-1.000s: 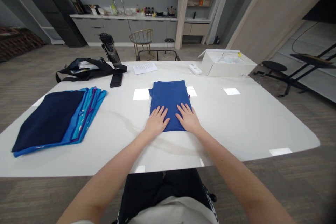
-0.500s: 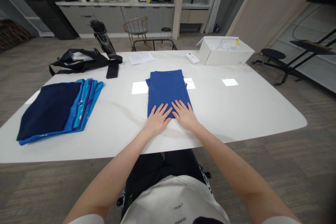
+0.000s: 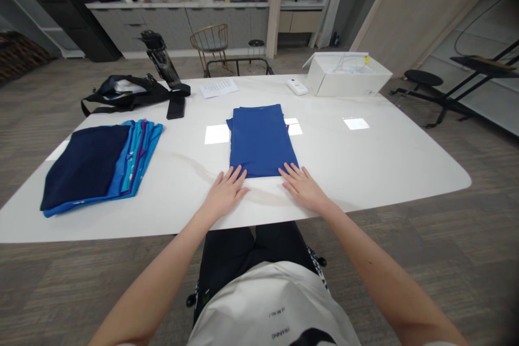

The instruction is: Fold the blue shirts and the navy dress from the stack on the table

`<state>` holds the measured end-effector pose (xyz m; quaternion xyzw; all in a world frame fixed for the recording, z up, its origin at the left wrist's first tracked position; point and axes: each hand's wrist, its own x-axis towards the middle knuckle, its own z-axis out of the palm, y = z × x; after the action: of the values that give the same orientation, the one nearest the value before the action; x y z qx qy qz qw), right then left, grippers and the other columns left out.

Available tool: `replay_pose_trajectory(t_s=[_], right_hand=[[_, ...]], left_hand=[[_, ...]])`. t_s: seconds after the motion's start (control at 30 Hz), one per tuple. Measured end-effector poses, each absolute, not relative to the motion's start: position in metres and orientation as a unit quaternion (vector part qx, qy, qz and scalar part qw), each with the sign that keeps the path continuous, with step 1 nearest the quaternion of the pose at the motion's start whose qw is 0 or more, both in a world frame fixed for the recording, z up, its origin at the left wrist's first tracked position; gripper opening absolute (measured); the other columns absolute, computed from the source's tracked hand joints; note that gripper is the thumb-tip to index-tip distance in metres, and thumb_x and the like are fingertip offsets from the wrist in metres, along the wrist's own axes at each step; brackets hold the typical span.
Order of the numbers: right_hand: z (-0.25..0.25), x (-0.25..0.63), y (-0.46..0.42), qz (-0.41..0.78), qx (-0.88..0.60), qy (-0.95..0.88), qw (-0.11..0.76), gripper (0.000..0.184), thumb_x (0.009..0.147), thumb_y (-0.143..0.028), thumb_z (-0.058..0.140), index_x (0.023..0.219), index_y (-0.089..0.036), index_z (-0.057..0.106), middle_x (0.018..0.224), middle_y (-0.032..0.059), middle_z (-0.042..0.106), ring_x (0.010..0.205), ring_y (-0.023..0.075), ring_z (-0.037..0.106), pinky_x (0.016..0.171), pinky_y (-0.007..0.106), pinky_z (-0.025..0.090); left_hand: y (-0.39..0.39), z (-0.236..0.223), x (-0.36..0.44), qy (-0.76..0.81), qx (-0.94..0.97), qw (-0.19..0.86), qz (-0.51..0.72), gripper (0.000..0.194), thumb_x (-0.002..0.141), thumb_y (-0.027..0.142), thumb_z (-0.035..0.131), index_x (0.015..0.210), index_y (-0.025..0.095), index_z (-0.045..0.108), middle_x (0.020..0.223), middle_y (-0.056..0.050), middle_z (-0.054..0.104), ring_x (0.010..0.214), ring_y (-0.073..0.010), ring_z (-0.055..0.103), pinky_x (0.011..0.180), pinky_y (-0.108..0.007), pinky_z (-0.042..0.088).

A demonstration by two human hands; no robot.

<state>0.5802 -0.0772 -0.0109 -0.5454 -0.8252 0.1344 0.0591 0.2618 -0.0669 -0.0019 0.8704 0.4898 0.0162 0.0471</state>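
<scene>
Royal-blue folded garment: lies on the white table [image 3: 365, 162], at the middle of its width and toward its near side; reduced to a flat, roughly rectangular bundle [image 3: 261, 140].
Upper face: largely smooth; slight creasing along the near edge. Judged close to finished.
Garment edges: not fully flush. A blue corner [image 3: 229, 124] juts out on the far left, and a magenta sliver [image 3: 287, 127] shows on the right; what it belongs to is hidden. Squaring of the layers appears incomplete.
Left hand: palm down, fingers spread, fingertips on the garment's near left corner [image 3: 226, 192]; no grasp, nothing clenched.
Right hand: palm down on the near right corner [image 3: 305, 188], fingers extended; likewise no grasp. Pressure cannot be told.
Garment stack: at the table's left side, well apart from the bundle; several folded pieces in blue, turquoise and purple [image 3: 146, 146], edges fanned rather than aligned. Judged folded already; exact count cannot be told.
Navy folded garment: tops that stack, lying flat [image 3: 87, 162].
Completion: folding appears done on the pieces seen; the royal-blue bundle lies separate from the stack.
Far side of table: phone [image 3: 175, 107], black bag [image 3: 140, 100], bottle [image 3: 161, 62] and printed sheet [image 3: 219, 88] from the left to the middle; white handheld device [image 3: 297, 87] and open white box [image 3: 346, 85] toward the right.
</scene>
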Motion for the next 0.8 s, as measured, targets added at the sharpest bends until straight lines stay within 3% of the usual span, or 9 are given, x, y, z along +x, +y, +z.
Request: replay_pose_trajectory(t_s=[0.1, 0.23, 0.33, 0.43, 0.5, 0.63, 0.8], right_hand=[[-0.017, 0.607, -0.083, 0.132, -0.576, -0.803, 0.080, 0.059, 0.109, -0.048, 0.029, 0.160, -0.020, 0.041, 0.168, 0.0108, 0.032, 0.157, 0.0280, 0.027, 0.127, 0.055, 0.023], [-0.008, 0.626, -0.078, 0.108, -0.597, -0.779, 0.158, 0.047, 0.106, -0.043, 0.041, 0.135, -0.019, 0.068, 0.151, 0.0144, 0.058, 0.142, 0.0299, 0.051, 0.120, 0.050, 0.038], [0.002, 0.618, -0.056, 0.117, -0.631, -0.733, 0.226, 0.034, 0.102, -0.038, 0.051, 0.117, -0.020, 0.076, 0.124, 0.0117, 0.074, 0.111, 0.0268, 0.070, 0.103, 0.042, 0.052], [0.007, 0.605, -0.018, 0.173, -0.673, -0.672, 0.254, 0.031, 0.097, -0.038, 0.059, 0.118, -0.020, 0.074, 0.108, 0.0064, 0.078, 0.082, 0.0206, 0.072, 0.088, 0.036, 0.056], [0.008, 0.599, 0.014, 0.198, -0.700, -0.638, 0.252, 0.038, 0.096, -0.039, 0.062, 0.126, -0.018, 0.071, 0.109, 0.0067, 0.078, 0.086, 0.0209, 0.073, 0.090, 0.034, 0.054], [0.011, 0.592, 0.073, 0.188, -0.770, -0.574, 0.206, 0.050, 0.097, -0.046, 0.058, 0.131, -0.011, 0.069, 0.119, 0.0163, 0.075, 0.116, 0.0304, 0.069, 0.100, 0.039, 0.050], [0.014, 0.573, 0.119, 0.172, -0.814, -0.539, 0.131, 0.058, 0.098, -0.060, 0.049, 0.122, -0.012, 0.072, 0.124, 0.0240, 0.072, 0.117, 0.0372, 0.068, 0.096, 0.047, 0.053]], left_hand=[[-0.075, 0.001, 0.248, 0.512, 0.859, 0.028, 0.019, 0.057, 0.107, 0.047, 0.036, 0.155, 0.018, 0.046, 0.162, -0.013, 0.042, 0.150, -0.0321, 0.042, 0.124, -0.060, 0.027], [-0.072, 0.010, 0.234, 0.494, 0.868, 0.020, 0.046, 0.046, 0.107, 0.034, 0.038, 0.142, 0.016, 0.060, 0.149, -0.013, 0.059, 0.138, -0.0285, 0.056, 0.123, -0.054, 0.032], [-0.054, 0.017, 0.240, 0.487, 0.868, 0.027, 0.095, 0.043, 0.105, 0.031, 0.039, 0.139, 0.018, 0.062, 0.147, -0.011, 0.062, 0.132, -0.0257, 0.060, 0.117, -0.045, 0.042], [-0.025, 0.022, 0.255, 0.527, 0.839, 0.036, 0.135, 0.040, 0.104, 0.033, 0.042, 0.137, 0.021, 0.062, 0.141, -0.008, 0.065, 0.126, -0.0259, 0.063, 0.109, -0.042, 0.049], [-0.001, 0.024, 0.267, 0.574, 0.805, 0.035, 0.144, 0.042, 0.104, 0.036, 0.044, 0.140, 0.021, 0.059, 0.138, -0.010, 0.066, 0.121, -0.0276, 0.065, 0.104, -0.042, 0.052], [0.045, 0.026, 0.286, 0.655, 0.744, 0.029, 0.129, 0.047, 0.105, 0.041, 0.042, 0.146, 0.019, 0.050, 0.131, -0.015, 0.066, 0.115, -0.0303, 0.066, 0.094, -0.042, 0.055], [0.084, 0.021, 0.300, 0.684, 0.723, 0.006, 0.093, 0.045, 0.106, 0.042, 0.037, 0.145, 0.021, 0.049, 0.124, -0.017, 0.063, 0.108, -0.0330, 0.066, 0.085, -0.045, 0.057]])
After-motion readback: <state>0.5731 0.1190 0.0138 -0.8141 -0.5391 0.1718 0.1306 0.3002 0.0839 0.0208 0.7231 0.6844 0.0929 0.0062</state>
